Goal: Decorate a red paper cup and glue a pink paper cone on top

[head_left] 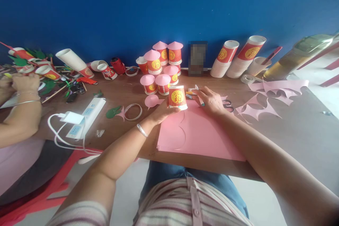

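My left hand [169, 110] is wrapped round a red and white paper cup [177, 97] with a gold emblem, held upside down over the upper left of the pink paper [201, 130]. Curved outlines are drawn on that sheet. To the right, my right hand [210, 100] has its fingers curled down by a few marker-like sticks [189, 94] at the sheet's top edge. A slim whitish piece shows at its fingertips; what it is stays unclear. Left of the cup lies a pink paper disc [151, 101]. Behind stand several cups with pink cone roofs [153, 60].
Scissors [228, 105] and pink offcuts [258, 108] lie on the right. Stacked cups [245, 56], tape [248, 78] and a bottle [293, 58] stand behind. Left are a tape ring [133, 112], a power strip [87, 118] with white cables and another person's arm [22, 113].
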Demonstrator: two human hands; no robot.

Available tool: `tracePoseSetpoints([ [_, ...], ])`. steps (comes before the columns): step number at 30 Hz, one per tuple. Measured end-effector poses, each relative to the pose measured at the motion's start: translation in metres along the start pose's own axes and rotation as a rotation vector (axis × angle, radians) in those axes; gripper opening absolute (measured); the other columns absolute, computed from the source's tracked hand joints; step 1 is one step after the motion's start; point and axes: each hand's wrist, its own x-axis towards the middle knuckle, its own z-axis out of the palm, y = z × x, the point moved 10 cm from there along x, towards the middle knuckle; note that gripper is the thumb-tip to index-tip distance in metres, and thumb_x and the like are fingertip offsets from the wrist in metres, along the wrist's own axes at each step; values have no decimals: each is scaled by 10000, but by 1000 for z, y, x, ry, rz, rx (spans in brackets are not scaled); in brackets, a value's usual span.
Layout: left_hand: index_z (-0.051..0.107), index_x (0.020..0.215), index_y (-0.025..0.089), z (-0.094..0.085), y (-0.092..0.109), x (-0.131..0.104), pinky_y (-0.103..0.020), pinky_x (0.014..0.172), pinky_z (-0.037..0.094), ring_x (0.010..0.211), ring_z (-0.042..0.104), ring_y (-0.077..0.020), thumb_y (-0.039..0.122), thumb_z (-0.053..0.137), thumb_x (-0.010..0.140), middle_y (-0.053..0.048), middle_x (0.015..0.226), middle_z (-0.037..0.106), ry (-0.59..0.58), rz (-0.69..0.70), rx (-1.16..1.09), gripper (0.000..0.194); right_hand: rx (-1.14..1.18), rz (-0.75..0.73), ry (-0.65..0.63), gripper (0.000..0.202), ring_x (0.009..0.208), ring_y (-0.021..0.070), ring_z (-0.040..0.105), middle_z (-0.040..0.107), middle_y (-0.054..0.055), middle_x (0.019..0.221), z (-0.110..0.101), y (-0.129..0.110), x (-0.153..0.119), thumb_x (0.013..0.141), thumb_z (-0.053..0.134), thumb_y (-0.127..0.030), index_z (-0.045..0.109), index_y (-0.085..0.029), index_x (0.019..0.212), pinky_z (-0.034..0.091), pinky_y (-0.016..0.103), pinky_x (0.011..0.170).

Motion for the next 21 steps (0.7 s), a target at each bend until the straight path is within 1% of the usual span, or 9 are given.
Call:
tracePoseSetpoints([
  [3,641,1460,245,-3,-5,1,-488,1129,523,1339,639,-359,647,916,755,-134,1266,746,19,-10,7,857,11,-3,12,340,938,205,684,745,103,1093,-1,-1,0,1123,476,-381,748,-236,1264,486,288,738],
  [5,641,1460,247,-4,-8,1,-507,1132,520,1327,644,-356,723,862,775,-143,1337,724,38,-29,13,863,18,3,23,339,933,210,692,755,108,1088,-3,-1,0,1117,487,-393,760,-226,1229,492,293,729],
  [7,658,1434,250,-4,-8,1,-529,1153,508,1352,636,-359,749,810,816,-150,1414,695,47,-32,3,809,39,18,43,347,930,217,704,763,112,1076,-5,0,0,1106,495,-406,770,-217,1202,504,298,723],
  [9,679,1392,256,-2,-6,1,-537,1177,496,1379,627,-355,685,817,853,-144,1444,685,38,-24,-8,703,93,48,64,355,932,225,717,771,117,1069,-8,5,0,1097,483,-399,776,-214,1175,527,310,742],
  [12,701,1335,256,0,-3,0,-552,1174,505,1321,659,-343,566,876,841,-124,1370,722,36,-31,-15,609,227,159,124,324,945,244,736,788,111,1041,-16,19,0,1060,485,-369,774,-227,1088,565,345,794],
  [14,715,1290,246,-2,-3,-1,-565,1151,520,1252,687,-337,544,897,815,-110,1280,747,62,-52,-29,590,332,271,186,266,887,246,742,796,87,965,-28,32,-2,1013,530,-369,759,-234,1016,578,359,773],
  [17,717,1271,234,-2,-5,0,-546,1122,537,1234,697,-329,507,900,808,-102,1249,752,83,-110,-62,568,497,415,241,206,674,205,696,757,28,765,-50,41,-3,957,602,-384,731,-224,976,543,322,612],
  [19,707,1301,237,0,-3,3,-519,1115,541,1266,689,-322,468,905,807,-104,1295,746,81,-149,-92,580,564,398,274,174,673,199,707,754,23,751,-73,32,-1,936,647,-381,723,-226,951,545,311,599],
  [21,702,1319,241,5,4,10,-501,1126,533,1300,673,-316,431,918,802,-102,1336,737,68,-160,-110,592,562,355,292,154,670,197,714,752,22,739,-94,18,0,939,669,-379,720,-234,942,543,302,578],
])
